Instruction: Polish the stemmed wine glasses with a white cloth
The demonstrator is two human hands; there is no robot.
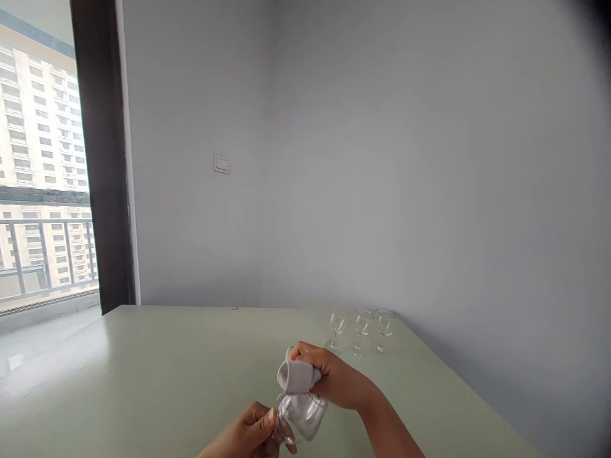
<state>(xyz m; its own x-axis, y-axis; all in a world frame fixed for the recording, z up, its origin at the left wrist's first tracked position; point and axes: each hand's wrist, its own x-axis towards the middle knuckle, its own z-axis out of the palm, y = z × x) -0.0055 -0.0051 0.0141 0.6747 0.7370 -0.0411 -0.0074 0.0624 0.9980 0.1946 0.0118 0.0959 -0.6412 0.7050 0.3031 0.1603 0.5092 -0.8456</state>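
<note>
My left hand [256, 431] is closed around the foot end of a clear stemmed glass [309, 416], low over the near part of the table. The glass is tilted, with its bowl to the right. My right hand [334, 376] grips a folded white cloth [296, 378], which lies against the upper side of the glass and hides part of it. Farther back on the right stand three more clear stemmed glasses, upright in a row: a left one [338, 323], a middle one [361, 324] and a right one [384, 324].
The pale green table [191, 362] reaches back to the grey wall [382, 159]. Its right edge slants along that wall. A light switch [221, 163] is on the wall, and a dark frame [102, 159] borders the window at left.
</note>
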